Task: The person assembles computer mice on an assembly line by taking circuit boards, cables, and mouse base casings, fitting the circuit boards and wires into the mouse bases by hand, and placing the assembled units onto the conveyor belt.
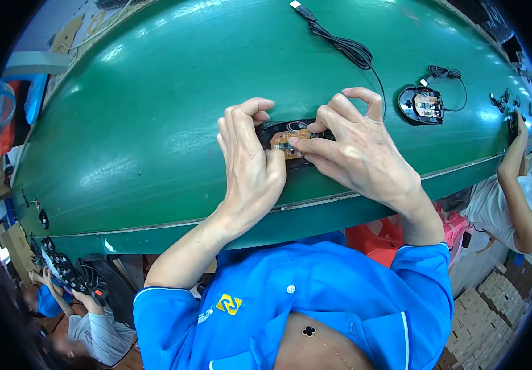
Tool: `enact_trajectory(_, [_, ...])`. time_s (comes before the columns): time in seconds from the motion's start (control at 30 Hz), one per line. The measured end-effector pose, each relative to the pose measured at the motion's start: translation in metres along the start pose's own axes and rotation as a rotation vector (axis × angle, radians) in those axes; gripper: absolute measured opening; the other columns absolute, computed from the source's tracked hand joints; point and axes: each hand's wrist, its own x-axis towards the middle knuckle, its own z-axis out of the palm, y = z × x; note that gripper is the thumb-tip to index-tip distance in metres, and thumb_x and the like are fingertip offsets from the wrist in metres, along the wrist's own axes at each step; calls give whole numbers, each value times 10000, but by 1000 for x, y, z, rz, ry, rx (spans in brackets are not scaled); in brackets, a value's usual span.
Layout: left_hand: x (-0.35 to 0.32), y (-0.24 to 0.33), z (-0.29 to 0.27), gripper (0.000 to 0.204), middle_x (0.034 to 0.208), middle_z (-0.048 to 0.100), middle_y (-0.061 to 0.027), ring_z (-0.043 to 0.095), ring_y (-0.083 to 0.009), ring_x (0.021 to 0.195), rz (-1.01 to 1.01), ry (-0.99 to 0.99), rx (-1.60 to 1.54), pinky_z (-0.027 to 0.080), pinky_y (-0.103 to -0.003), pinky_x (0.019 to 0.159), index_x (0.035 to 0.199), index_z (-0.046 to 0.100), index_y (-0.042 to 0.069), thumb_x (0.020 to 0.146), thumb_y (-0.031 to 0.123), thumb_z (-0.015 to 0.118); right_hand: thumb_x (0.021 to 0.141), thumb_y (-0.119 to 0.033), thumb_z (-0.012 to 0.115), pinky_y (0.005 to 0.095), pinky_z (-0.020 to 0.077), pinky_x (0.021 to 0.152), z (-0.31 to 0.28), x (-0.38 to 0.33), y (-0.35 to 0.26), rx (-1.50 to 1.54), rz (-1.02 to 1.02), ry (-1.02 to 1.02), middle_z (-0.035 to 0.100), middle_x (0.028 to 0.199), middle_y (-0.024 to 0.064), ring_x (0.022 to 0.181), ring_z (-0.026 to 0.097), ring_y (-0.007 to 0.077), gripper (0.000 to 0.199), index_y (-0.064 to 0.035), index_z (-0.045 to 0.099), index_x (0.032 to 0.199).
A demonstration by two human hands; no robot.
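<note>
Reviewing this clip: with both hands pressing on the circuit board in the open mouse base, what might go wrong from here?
The left hand and right hand pinch the small circuit board in the black mouse base; uneven pressure might seat it crooked or flex it. The base sits near the green belt's front edge, so a slip could push it off. Its black cable trails loose and might snag.

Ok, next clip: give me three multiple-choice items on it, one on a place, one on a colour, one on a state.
1. Where is the second open mouse base?
A. right of the hands
B. left of them
C. on the floor

2. What colour is the conveyor belt?
A. grey
B. green
C. red

3. How does the left hand stand?
A. flat, apart
B. hanging off the belt
C. fingers curled on the mouse base

Answers: 1 A, it lies beyond the right hand; 2 B, green throughout; 3 C, fingertips press its circuit board.
</note>
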Motion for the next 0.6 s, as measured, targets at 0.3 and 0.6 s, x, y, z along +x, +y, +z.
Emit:
enact_trajectory(0.3, [1,-20,-41,469,1294,559,-142,522,-276,1118,108,-200,-190,426,-376,1007,1252,602,28,788,-28,635,820,-212,783,490,286,1128,-1,-7,8,53,13,-21,599,1043,-6,1025,523,218,329,-221,774,1148])
enact_trajectory(0.6, [-4,-29,-34,385,1370,563,-142,546,-298,1162,441,-236,160,461,-421,986,1183,693,65,848,197,830,862,-283,772,496,273,1191,6,-20,0,-90,-25,33,639,1189,13,1118,543,223,440,-222,702,1291])
